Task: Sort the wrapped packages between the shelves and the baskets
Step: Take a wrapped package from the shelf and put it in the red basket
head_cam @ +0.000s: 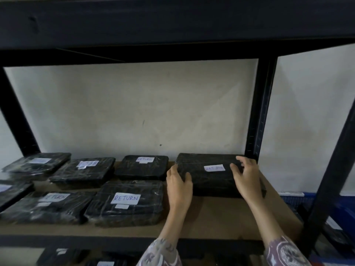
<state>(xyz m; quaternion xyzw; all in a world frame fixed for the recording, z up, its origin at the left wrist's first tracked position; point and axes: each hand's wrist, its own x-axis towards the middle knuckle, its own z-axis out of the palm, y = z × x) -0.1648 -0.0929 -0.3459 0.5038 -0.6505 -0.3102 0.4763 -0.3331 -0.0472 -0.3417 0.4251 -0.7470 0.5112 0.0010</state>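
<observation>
A black wrapped package (207, 177) with a white label lies at the back right of the brown shelf board (221, 217). My left hand (178, 184) grips its near left corner, fingers curled over the edge. My right hand (246, 176) lies on its right end with the fingers bent over the top. Several more black wrapped packages sit to the left on the same shelf, one near the front labelled RETURN (125, 203) and another at the back labelled RETURN (143, 167).
A black metal upright (259, 112) stands just behind my right hand, and a second post (330, 179) rises nearer on the right. Blue baskets (294, 200) sit low at the right. More packages lie on the shelf below (63, 256).
</observation>
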